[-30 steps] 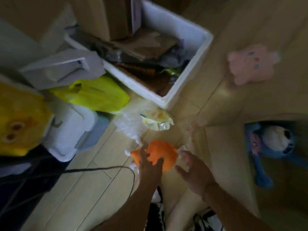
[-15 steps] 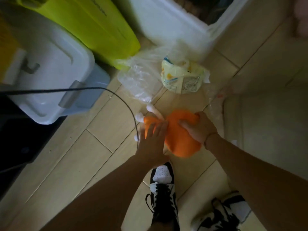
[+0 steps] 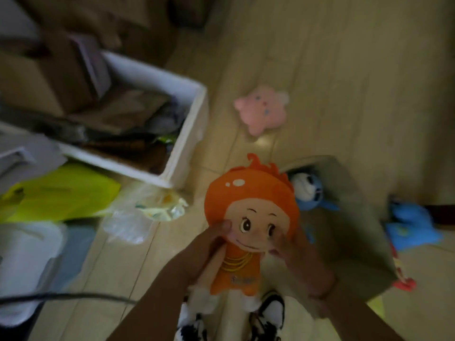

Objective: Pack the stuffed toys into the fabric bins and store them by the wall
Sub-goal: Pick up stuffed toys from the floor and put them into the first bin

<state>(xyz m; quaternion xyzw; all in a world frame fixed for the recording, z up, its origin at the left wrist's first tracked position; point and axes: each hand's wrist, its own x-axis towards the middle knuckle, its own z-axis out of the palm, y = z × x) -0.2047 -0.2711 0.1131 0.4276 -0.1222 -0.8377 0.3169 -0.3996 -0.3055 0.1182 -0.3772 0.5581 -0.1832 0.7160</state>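
**Doll held up over the floor**

Head view: lettering on the chest of the orange doll (image 3: 248,217) is too blurred to read, and no other writing can be made out. Both forearms reach up from the bottom edge. The left hand (image 3: 209,244) grips the doll at its left cheek, thumb curled on the face; the right hand (image 3: 290,252) grips the other cheek, fingers wrapped behind the head. The doll hangs upright, face to the camera, above black-and-white shoes (image 3: 268,313). Just beside it, to the right, stands a beige fabric bin (image 3: 357,217) with a blue-and-white plush (image 3: 307,190) inside (partly hidden). A pink plush (image 3: 262,109) lies on the wooden floor beyond; a blue plush (image 3: 408,222) lies right of the bin.
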